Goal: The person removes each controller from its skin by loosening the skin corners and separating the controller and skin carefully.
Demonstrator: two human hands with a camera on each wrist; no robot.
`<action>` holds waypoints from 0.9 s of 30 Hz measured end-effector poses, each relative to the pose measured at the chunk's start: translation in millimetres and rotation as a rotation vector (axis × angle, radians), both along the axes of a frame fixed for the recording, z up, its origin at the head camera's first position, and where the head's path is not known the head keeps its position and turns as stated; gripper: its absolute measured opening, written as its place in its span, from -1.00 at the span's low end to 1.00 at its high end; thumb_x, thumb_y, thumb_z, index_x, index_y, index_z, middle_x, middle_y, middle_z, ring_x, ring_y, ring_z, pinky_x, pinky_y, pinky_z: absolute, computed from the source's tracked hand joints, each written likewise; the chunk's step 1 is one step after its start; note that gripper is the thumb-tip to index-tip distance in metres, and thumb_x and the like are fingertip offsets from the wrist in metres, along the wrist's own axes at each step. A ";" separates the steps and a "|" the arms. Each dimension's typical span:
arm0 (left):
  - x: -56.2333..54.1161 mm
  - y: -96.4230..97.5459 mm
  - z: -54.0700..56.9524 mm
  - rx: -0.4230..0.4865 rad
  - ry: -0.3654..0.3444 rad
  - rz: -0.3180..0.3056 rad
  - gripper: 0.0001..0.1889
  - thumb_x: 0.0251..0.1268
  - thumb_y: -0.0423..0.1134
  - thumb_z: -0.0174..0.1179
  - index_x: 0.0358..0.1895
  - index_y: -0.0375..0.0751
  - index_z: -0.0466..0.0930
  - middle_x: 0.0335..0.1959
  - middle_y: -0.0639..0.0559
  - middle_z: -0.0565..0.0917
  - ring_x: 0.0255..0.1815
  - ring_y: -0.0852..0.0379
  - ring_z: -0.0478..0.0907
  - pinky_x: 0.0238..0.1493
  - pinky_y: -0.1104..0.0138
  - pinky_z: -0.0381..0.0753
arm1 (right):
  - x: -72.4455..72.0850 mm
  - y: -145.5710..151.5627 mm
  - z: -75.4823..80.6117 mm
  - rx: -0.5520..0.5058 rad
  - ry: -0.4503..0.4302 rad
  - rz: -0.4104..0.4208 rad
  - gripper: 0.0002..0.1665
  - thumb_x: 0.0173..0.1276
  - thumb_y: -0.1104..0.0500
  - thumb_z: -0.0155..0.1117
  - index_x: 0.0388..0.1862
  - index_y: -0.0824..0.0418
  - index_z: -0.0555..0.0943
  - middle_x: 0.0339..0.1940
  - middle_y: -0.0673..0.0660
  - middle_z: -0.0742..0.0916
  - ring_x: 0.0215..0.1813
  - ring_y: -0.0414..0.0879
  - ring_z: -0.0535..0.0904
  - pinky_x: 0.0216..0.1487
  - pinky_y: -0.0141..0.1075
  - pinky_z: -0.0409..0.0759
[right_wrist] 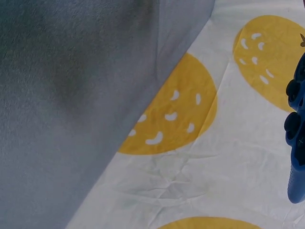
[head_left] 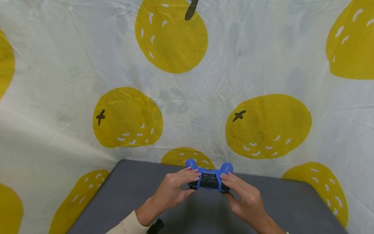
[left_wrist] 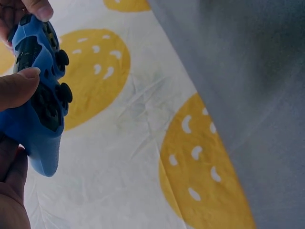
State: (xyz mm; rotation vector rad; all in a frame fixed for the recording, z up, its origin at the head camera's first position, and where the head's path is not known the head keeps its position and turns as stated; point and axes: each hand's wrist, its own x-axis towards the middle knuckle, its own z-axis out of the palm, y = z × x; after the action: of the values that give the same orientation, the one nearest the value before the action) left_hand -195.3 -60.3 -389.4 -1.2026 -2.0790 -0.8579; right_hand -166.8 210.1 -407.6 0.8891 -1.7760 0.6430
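Observation:
A blue game controller [head_left: 208, 179] is held up between both hands over the grey surface, its back with a black label panel towards the head camera and its two handles pointing away. My left hand [head_left: 174, 186] grips one end, fingers over the back and thumb beneath. At the other end my right hand [head_left: 244, 196] holds it the same way. Two black thumbsticks show on the controller [left_wrist: 44, 107] in the left wrist view, with the left thumb [left_wrist: 21, 88] on its edge. Only part of the controller [right_wrist: 297, 179] enters the right wrist view, where the right hand is mostly out of frame.
A dark grey padded surface [head_left: 131, 195] lies below the hands. Behind and beside it hangs a white cloth [head_left: 198, 107] printed with large yellow fruits. A cream sleeve [head_left: 128, 225] and a black wrist-worn piece [head_left: 156, 226] are at the left wrist.

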 end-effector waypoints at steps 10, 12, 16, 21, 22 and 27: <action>-4.9 3.8 -2.8 -0.048 0.017 0.103 -0.50 -0.10 -0.33 0.69 0.03 -0.20 0.82 0.00 0.01 0.85 0.15 0.09 0.77 0.24 0.23 0.69 | -2.0 2.0 0.5 0.072 -0.076 -0.024 -0.51 0.63 -0.08 0.10 -0.01 0.27 0.78 0.02 0.21 0.84 0.09 0.02 0.79 0.38 -0.57 0.46; -6.0 4.6 -5.3 -0.050 0.027 0.112 -0.49 -0.13 -0.34 0.70 0.03 -0.20 0.82 -0.01 0.00 0.85 0.15 0.09 0.77 0.23 0.23 0.69 | -1.6 2.7 -0.7 0.092 -0.108 -0.028 -0.50 0.63 -0.08 0.08 -0.01 0.28 0.77 0.03 0.22 0.84 0.08 0.06 0.79 0.39 -0.58 0.45; -7.7 5.4 -9.2 -0.061 0.042 0.118 -0.48 -0.15 -0.35 0.70 0.02 -0.20 0.82 0.00 -0.01 0.85 0.15 0.08 0.77 0.23 0.23 0.70 | -1.9 3.1 -2.6 0.117 -0.133 -0.064 -0.70 0.51 0.07 0.35 -0.04 0.29 0.78 0.02 0.20 0.84 0.02 0.14 0.81 0.32 -0.54 0.53; -12.1 6.4 -12.3 -0.070 0.065 0.120 -0.47 -0.16 -0.34 0.71 0.02 -0.21 0.82 0.01 -0.03 0.85 0.14 0.06 0.77 0.21 0.23 0.71 | -5.7 0.7 -2.3 0.131 -0.095 -0.136 -0.36 -0.36 0.48 0.72 -0.13 0.28 0.82 -0.05 0.14 0.87 -0.07 0.10 0.84 0.02 -0.34 0.74; -13.3 6.8 -13.5 -0.071 0.069 0.121 -0.47 -0.16 -0.34 0.71 0.02 -0.21 0.82 0.00 -0.03 0.85 0.14 0.06 0.78 0.20 0.23 0.71 | -6.4 0.3 -2.3 0.132 -0.087 -0.147 -0.34 -0.41 0.49 0.74 -0.14 0.27 0.83 -0.06 0.13 0.87 -0.08 0.09 0.84 -0.04 -0.29 0.76; -16.8 7.5 -19.4 -0.080 0.073 0.136 -0.47 -0.16 -0.35 0.71 0.03 -0.20 0.82 0.00 -0.03 0.85 0.15 0.05 0.77 0.19 0.23 0.72 | -8.9 0.4 -3.5 0.147 -0.100 -0.167 -0.36 -0.40 0.48 0.75 -0.17 0.27 0.83 -0.07 0.11 0.88 -0.08 0.07 0.85 -0.13 -0.19 0.77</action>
State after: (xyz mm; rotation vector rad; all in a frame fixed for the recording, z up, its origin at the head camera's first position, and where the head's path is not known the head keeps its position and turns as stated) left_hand -212.1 -52.7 -408.9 -1.1016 -2.1261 -0.6644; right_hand -175.7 210.5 -411.1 0.8076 -1.9831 0.4607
